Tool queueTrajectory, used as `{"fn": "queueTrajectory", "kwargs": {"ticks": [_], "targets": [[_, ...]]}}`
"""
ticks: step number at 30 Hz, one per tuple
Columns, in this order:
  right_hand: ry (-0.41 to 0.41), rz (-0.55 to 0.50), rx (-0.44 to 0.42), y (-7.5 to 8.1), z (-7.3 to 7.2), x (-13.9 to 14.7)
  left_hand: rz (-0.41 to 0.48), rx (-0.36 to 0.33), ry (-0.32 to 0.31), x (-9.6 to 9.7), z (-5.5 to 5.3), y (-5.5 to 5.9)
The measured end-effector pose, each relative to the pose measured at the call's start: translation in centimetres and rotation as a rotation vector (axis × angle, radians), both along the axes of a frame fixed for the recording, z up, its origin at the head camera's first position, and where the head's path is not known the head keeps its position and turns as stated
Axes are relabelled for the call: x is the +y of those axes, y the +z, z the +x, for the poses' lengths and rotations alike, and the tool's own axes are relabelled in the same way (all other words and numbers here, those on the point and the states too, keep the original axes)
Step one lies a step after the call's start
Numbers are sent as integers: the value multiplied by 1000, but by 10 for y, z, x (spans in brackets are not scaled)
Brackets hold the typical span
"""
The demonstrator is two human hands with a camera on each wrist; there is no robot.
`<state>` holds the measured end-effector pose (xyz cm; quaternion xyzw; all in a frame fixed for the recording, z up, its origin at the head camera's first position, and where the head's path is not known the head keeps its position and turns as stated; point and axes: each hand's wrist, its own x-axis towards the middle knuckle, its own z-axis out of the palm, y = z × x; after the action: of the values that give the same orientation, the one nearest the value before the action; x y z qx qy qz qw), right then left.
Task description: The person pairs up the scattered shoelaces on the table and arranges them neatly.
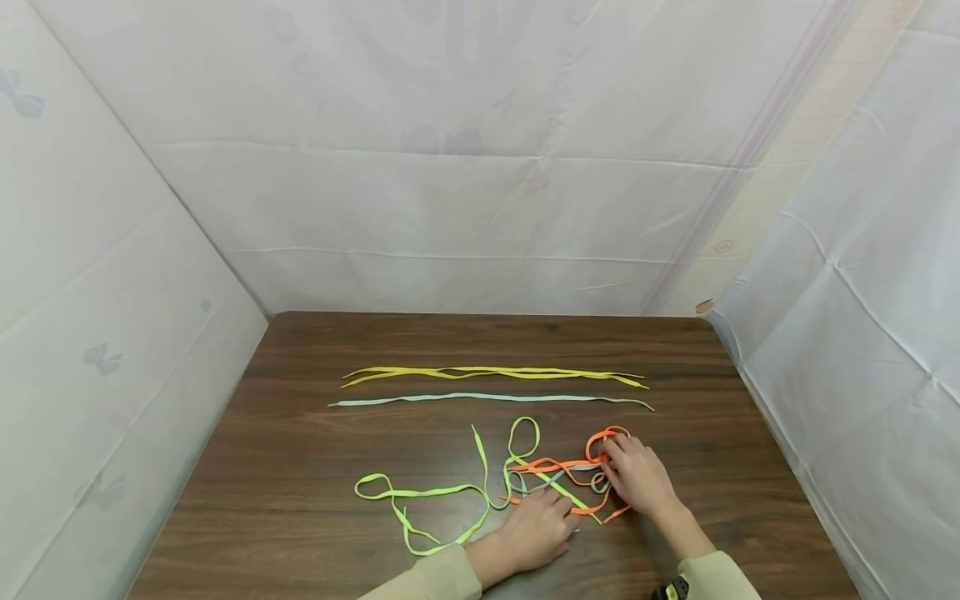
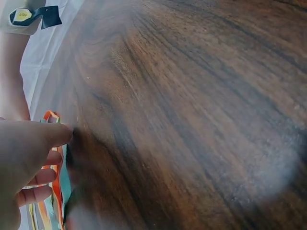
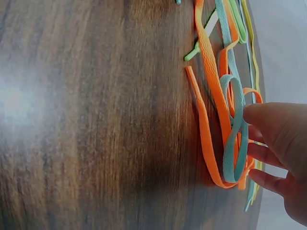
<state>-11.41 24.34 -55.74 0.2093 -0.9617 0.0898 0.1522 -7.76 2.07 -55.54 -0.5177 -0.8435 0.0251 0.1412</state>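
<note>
Both hands work at a tangle of flat shoelaces on the table's right half. My right hand (image 1: 637,475) pinches an orange shoelace (image 1: 617,430) near its bunched loops. A light blue shoelace (image 3: 235,129) loops close by its thumb in the right wrist view. Lower and to the left, my left hand (image 1: 536,529) rests over the tangle with relaxed fingers. Orange and light blue strands run beside its fingertips in the left wrist view. A neon green shoelace (image 1: 442,492) winds from the left into the tangle; one tip pokes out between the hands.
Farther back, yellow shoelaces (image 1: 495,371) lie stretched side by side across the dark wooden table (image 1: 300,342). One pale blue shoelace (image 1: 487,397) lies straight in front of them. White patterned sheets (image 1: 450,208) hang around the table's back and sides.
</note>
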Motion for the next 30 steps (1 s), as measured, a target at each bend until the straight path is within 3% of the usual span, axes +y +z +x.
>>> {"fn": "queueTrajectory", "kwargs": {"ticks": [12, 18, 23, 27, 30], "targets": [[-24, -1, -43, -4, 1, 3, -15, -38, 49, 7, 0, 2], [-35, 3, -50, -7, 0, 3, 36, -10, 34, 6, 0, 3], [-37, 10, -30, -8, -1, 3, -17, -7, 27, 4, 2, 5], [-31, -1, -35, -7, 0, 3, -12, -70, 38, 3, 2, 12], [-40, -10, -44, -5, 0, 4, 50, -106, 42, -2, 0, 20]]}}
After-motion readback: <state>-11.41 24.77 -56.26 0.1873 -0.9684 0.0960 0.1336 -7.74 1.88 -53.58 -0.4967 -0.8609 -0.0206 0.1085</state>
